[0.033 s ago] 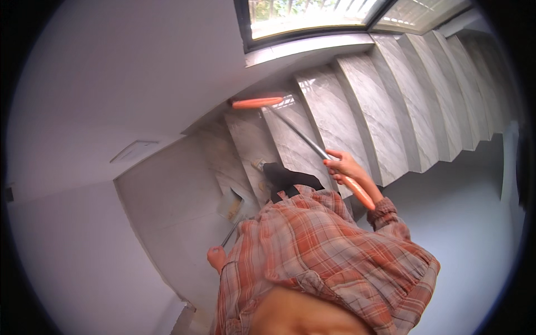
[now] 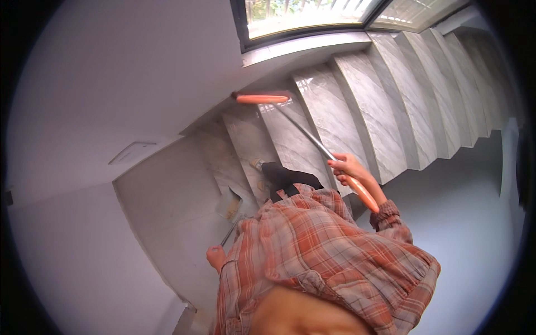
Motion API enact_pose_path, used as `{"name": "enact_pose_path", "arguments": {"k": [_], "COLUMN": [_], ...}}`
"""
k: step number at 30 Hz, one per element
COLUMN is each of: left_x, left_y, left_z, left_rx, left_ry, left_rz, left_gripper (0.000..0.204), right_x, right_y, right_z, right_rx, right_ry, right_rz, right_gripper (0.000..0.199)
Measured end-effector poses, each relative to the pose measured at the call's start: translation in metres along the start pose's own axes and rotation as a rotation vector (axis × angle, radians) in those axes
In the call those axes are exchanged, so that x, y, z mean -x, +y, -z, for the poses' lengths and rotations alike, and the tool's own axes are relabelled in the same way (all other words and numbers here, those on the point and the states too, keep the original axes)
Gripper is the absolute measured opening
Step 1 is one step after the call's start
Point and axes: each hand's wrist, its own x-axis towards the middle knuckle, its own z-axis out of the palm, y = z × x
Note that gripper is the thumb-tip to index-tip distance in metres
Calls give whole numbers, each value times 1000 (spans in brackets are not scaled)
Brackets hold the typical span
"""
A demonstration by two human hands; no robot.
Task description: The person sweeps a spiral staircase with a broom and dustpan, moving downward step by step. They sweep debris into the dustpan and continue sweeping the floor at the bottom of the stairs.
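My right hand is closed round the handle of a broom, just above its orange grip end. The grey shaft slants up and left to an orange head, which is over a marble step close to the wall; its bristles are blurred. Low on the left, my left hand is closed on the thin handle of a pale dustpan. The dustpan is by the lowest steps, with something yellowish-brown in or behind it that I cannot make out. My plaid shirt hides part of its handle.
Grey marble stairs run up to the right along a wall with a dark-framed window. My black-clad leg stands on a low step. A pale landing floor lies left, and a flat fixture sits on the wall.
My right hand and the broom have shifted slightly to the right, and the broom head has moved a little right and up. My left hand and the dustpan have stayed almost where they were.
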Motion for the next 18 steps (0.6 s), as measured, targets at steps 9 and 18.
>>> {"name": "enact_pose_path", "arguments": {"k": [9, 18], "left_x": [-28, 2], "left_y": [29, 1], "left_z": [7, 2], "left_rx": [-28, 96], "left_ry": [-48, 19], "left_rz": [-57, 51], "left_gripper": [18, 18], "right_x": [0, -59], "right_y": [37, 75], "right_z": [76, 68], "right_rx": [-215, -266], "right_ry": [403, 328], "right_rz": [175, 43], "right_gripper": [11, 12]}}
